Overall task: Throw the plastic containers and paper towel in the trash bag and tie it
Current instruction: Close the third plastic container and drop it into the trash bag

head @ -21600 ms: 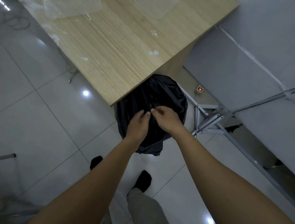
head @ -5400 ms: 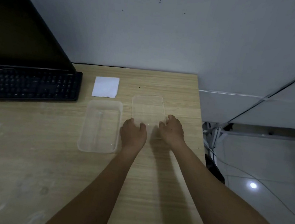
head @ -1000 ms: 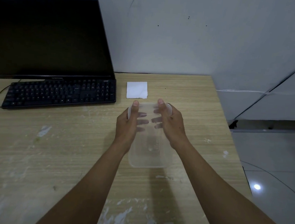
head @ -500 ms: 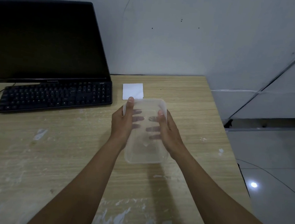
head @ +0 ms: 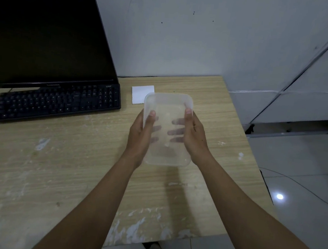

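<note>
A clear rectangular plastic container (head: 168, 109) is held above the wooden table (head: 56, 164), lid on it as far as I can tell. My left hand (head: 139, 134) grips its left side, thumb on top and fingers showing through from underneath. My right hand (head: 194, 137) grips the right side the same way. A white folded paper towel (head: 140, 94) lies flat on the table just behind the container, partly hidden by its far corner. The trash bag is out of view.
A black keyboard (head: 58, 101) and a dark monitor (head: 45, 38) stand at the back left of the table. The grey wall rises behind. The table's right edge drops to a glossy tiled floor (head: 301, 196) with a cable and metal frame parts.
Both hands have lifted the container a little higher and drawn it slightly toward me over the last second. The paper towel stays where it lay.
</note>
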